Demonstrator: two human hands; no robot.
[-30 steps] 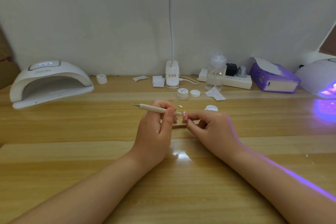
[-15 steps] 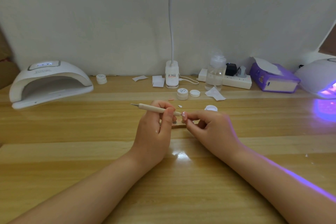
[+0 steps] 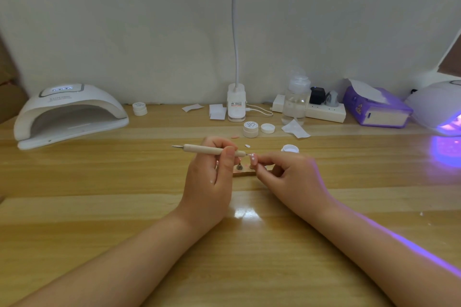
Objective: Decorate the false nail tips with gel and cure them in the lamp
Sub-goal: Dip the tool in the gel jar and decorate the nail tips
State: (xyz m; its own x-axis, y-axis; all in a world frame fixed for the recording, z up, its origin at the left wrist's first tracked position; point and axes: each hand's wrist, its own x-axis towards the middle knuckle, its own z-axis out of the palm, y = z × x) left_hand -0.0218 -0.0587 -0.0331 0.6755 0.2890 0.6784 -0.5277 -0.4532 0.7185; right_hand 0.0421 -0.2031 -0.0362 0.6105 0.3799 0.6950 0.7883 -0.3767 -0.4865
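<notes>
On the table (image 3: 99,207), the two hands meet at centre: the left hand (image 3: 209,182) grips a dotting tool (image 3: 209,149) lying crosswise, its tip at the nail tip (image 3: 252,158) pinched by the right hand (image 3: 291,177), above a small stand (image 3: 245,172). At ten o'clock sits a curing lamp (image 3: 69,114) with a small jar (image 3: 139,108) to its right; at twelve o'clock the desk lamp base (image 3: 236,104) stands behind a jar (image 3: 250,129) and loose lid (image 3: 268,128). Toward two o'clock lie a bottle (image 3: 295,102), power strip (image 3: 324,111), tissue box (image 3: 376,109) and, at three, a second curing lamp (image 3: 436,104).

The right nail lamp (image 3: 439,107) is cut off by the edge; the wooden stand (image 3: 245,173) is mostly hidden behind both hands; jar labels are unreadable.
</notes>
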